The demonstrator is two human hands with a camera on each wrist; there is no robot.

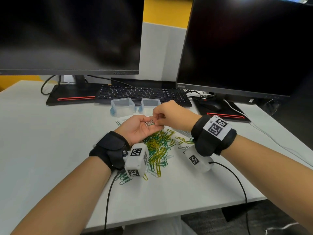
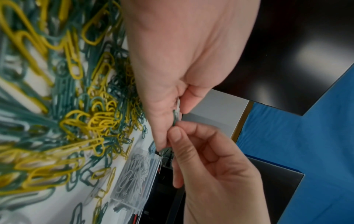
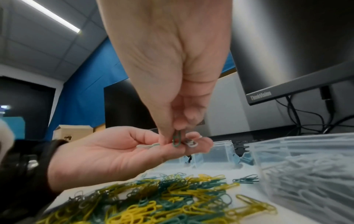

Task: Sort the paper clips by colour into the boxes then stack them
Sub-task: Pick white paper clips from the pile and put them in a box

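Observation:
A loose pile of yellow and green paper clips (image 1: 158, 147) lies on the white desk (image 1: 50, 150) below both hands. My left hand (image 1: 147, 125) is raised palm up over it, thumb and fingers holding a few white paper clips (image 1: 148, 124). My right hand (image 1: 156, 120) reaches in from the right and pinches a green paper clip (image 3: 177, 139) among those white ones, at the left fingers (image 2: 164, 121). Two empty clear boxes (image 1: 122, 106) (image 1: 149, 104) stand just beyond. A third clear box (image 3: 306, 174) holds white clips and sits under my right wrist.
A black keyboard (image 1: 142, 94) lies right behind the empty boxes, and two dark monitors (image 1: 67, 34) (image 1: 245, 44) stand at the back. A mouse (image 1: 210, 105) sits at the right on a monitor base. Wrist-camera cables (image 1: 108, 192) trail off the near desk edge.

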